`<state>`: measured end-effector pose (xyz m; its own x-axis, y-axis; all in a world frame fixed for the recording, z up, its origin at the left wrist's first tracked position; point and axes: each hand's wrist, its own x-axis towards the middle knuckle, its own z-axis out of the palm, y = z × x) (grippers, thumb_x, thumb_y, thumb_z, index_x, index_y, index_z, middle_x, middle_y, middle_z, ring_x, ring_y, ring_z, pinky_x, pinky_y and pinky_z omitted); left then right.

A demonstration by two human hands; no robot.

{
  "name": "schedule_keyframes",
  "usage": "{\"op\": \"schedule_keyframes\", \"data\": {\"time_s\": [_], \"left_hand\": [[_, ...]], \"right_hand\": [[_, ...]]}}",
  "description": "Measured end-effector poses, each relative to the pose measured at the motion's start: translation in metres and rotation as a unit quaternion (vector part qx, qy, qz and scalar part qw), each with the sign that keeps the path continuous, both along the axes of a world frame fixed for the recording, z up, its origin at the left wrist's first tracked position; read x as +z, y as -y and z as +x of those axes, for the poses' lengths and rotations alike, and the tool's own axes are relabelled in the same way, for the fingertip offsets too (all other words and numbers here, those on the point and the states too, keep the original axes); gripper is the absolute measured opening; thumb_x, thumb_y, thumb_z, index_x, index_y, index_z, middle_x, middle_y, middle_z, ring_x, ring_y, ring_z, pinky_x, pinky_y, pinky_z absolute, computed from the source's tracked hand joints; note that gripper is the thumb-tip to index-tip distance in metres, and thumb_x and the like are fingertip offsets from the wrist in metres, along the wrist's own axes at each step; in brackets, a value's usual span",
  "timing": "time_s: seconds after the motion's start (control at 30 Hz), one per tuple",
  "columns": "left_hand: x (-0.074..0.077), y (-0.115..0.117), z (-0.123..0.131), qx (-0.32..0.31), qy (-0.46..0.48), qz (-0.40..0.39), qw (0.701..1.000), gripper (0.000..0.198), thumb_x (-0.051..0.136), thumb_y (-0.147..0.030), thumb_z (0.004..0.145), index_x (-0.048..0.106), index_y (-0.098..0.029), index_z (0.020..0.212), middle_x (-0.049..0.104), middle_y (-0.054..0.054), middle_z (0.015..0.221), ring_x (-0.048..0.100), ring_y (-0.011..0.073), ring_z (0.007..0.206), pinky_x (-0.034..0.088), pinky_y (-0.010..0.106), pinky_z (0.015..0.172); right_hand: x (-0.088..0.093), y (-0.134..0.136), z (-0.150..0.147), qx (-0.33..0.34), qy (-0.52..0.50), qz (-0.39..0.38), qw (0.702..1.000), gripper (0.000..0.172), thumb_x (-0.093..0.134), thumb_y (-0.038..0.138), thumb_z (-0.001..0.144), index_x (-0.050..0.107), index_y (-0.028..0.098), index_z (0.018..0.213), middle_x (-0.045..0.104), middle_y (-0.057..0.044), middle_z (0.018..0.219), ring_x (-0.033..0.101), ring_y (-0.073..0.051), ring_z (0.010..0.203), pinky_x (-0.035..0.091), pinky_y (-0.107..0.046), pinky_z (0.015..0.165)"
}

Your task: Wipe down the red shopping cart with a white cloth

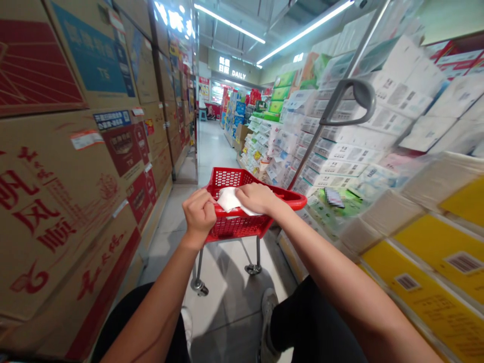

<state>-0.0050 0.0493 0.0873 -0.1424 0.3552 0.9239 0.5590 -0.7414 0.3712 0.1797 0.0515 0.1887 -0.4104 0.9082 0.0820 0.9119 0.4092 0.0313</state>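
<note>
A small red shopping cart (pixel 230 178) with a mesh basket stands on the aisle floor in front of me. My left hand (pixel 199 213) is closed in a fist on the near rim of the basket. My right hand (pixel 257 197) lies on the same rim, fingers curled over a white cloth (pixel 229 198) pressed against the red plastic. The cart's grey handle loop (pixel 361 91) on its slanted pole rises at the upper right. My knees and shoes show below.
Stacked brown cartons (pixel 71 166) with red print wall the left side. Shelves of white and yellow packaged goods (pixel 434 237) line the right. The grey aisle floor (pixel 212 146) runs ahead toward a lit "DAILY" sign (pixel 232 70).
</note>
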Motion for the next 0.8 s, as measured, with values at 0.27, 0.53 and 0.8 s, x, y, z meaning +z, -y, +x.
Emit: {"op": "schedule_keyframes", "data": {"time_s": [0.27, 0.53, 0.8], "left_hand": [[-0.001, 0.001, 0.001, -0.003, -0.04, -0.021, 0.999, 0.019, 0.043, -0.008, 0.072, 0.048, -0.022, 0.06, 0.054, 0.004, 0.062, 0.051, 0.0171, 0.063, 0.039, 0.033, 0.062], [-0.001, -0.003, -0.013, 0.002, -0.018, -0.016, 1.0, 0.02, 0.043, -0.009, 0.07, 0.052, -0.021, 0.057, 0.053, 0.003, 0.059, 0.052, 0.0165, 0.06, 0.039, 0.032, 0.06], [0.0, -0.014, -0.035, -0.018, -0.005, -0.026, 0.999, 0.023, 0.041, -0.012, 0.074, 0.054, -0.021, 0.058, 0.053, 0.003, 0.059, 0.052, 0.0166, 0.06, 0.038, 0.032, 0.06]], "right_hand": [[-0.002, 0.001, 0.022, 0.026, -0.04, -0.001, 0.999, 0.054, 0.023, 0.046, 0.102, 0.07, 0.021, 0.107, 0.073, -0.008, 0.115, 0.067, -0.025, 0.097, 0.043, -0.031, 0.078], [-0.006, -0.003, 0.083, -0.087, -0.037, -0.016, 0.995, 0.055, 0.024, 0.039, 0.101, 0.073, 0.014, 0.097, 0.074, -0.015, 0.108, 0.067, -0.025, 0.092, 0.039, -0.029, 0.07], [-0.036, 0.039, 0.104, -0.104, -0.001, 0.157, 0.982, 0.054, 0.022, 0.039, 0.104, 0.07, 0.017, 0.091, 0.073, -0.011, 0.095, 0.065, -0.021, 0.086, 0.033, -0.028, 0.068]]}}
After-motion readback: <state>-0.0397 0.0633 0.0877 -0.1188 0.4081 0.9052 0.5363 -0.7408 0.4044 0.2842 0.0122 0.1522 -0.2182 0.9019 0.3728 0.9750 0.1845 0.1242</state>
